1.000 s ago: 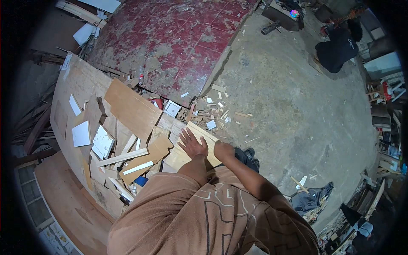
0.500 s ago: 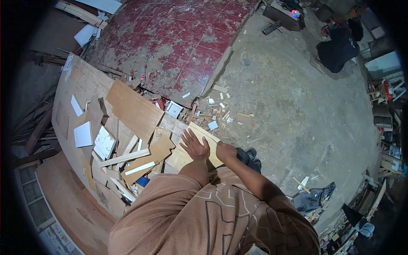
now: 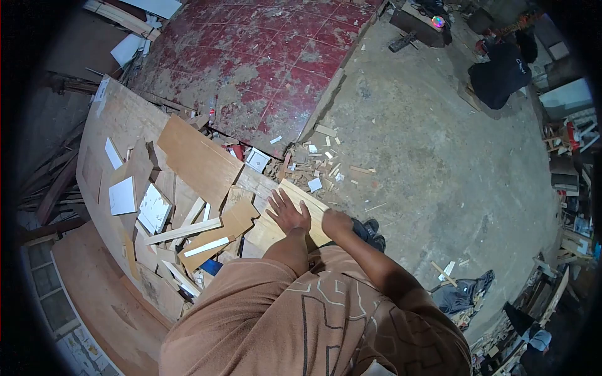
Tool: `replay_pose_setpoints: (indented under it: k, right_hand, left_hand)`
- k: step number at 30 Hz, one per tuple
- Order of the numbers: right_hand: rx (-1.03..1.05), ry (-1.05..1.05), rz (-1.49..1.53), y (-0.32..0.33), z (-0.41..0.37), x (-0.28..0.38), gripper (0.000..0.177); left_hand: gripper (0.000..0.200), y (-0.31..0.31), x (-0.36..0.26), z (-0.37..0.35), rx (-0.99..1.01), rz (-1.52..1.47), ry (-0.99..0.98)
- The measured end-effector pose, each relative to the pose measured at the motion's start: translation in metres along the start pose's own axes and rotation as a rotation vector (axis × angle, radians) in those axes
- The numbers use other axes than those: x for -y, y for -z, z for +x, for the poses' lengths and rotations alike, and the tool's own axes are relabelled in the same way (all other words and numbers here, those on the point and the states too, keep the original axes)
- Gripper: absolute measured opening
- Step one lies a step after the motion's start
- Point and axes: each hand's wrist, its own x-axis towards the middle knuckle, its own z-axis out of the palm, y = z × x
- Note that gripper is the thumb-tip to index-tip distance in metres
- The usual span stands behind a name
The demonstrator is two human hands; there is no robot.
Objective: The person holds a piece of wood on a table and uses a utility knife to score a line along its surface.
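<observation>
My left hand (image 3: 290,215) lies flat with fingers spread on a pale wooden board (image 3: 266,233) at the bench's near right end. Just right of it, my right hand (image 3: 337,224) is closed at the board's right edge; whatever it grips is hidden under the fingers. Left of my hands, a brown sheet with a broken edge (image 3: 235,220), a pale wood strip (image 3: 188,230) and a white strip (image 3: 207,247) lie on the pile.
A large brown panel (image 3: 197,160) and white pieces (image 3: 154,210) cover the bench. Wood scraps (image 3: 326,131) litter the concrete floor (image 3: 426,156). A person in dark clothing (image 3: 498,75) is low at the upper right. A dark cloth (image 3: 467,293) lies at lower right.
My right hand has shifted very slightly to the right along the board's edge. My left hand stays flat in the same place on the board.
</observation>
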Motion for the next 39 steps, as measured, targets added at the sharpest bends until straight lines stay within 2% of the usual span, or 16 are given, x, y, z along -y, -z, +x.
replay_pose_setpoints:
  k: [1,3,6,10,13,15,18,20,23,29,33,37,39]
  right_hand:
    - [0.004,-0.002,0.003,0.005,-0.013,-0.004,0.026]
    - [0.144,-0.020,-0.068,0.020,-0.047,-0.015,0.025]
    - [0.087,0.019,-0.078,0.030,-0.075,-0.025,0.027]
    - [0.098,-0.062,-0.053,0.004,-0.033,-0.007,0.029]
    - [-0.005,-0.081,-0.013,-0.009,-0.006,0.006,0.028]
    - [-0.108,0.041,0.000,-0.011,-0.002,-0.001,0.026]
    - [-0.035,0.072,-0.050,0.005,-0.048,-0.031,0.023]
    - [-0.027,-0.004,-0.004,0.030,-0.089,-0.036,0.022]
    - [-0.023,0.015,-0.057,0.028,-0.090,-0.038,0.021]
    - [-0.162,0.160,-0.005,-0.018,0.007,-0.010,0.020]
    - [-0.108,0.101,-0.053,-0.009,-0.034,-0.032,0.019]
    - [-0.051,0.073,-0.087,0.034,-0.092,-0.042,0.020]
    - [-0.023,0.096,-0.056,0.029,-0.079,-0.037,0.022]
  left_hand:
    - [0.082,-0.002,0.001,-0.003,0.000,0.002,-0.004]
    - [0.081,-0.004,0.003,-0.004,-0.008,0.010,-0.009]
    - [0.080,-0.003,0.002,-0.004,-0.015,0.009,-0.014]
    - [0.080,-0.006,0.002,-0.003,-0.024,0.017,-0.010]
    - [0.080,-0.001,0.001,-0.003,0.017,0.005,0.000]
    - [0.080,-0.004,0.002,-0.003,-0.004,0.009,-0.008]
    - [0.080,-0.002,0.001,-0.003,0.007,0.017,-0.012]
    - [0.080,0.000,-0.001,0.000,0.026,0.021,0.005]
    - [0.080,-0.001,0.000,-0.003,0.025,0.022,0.005]
    - [0.080,-0.003,0.003,-0.001,0.004,0.032,-0.004]
    - [0.080,-0.005,0.003,-0.003,0.000,0.018,-0.023]
    - [0.079,-0.003,0.002,-0.002,-0.009,-0.015,-0.025]
    - [0.080,-0.001,0.003,-0.004,-0.003,-0.020,-0.028]
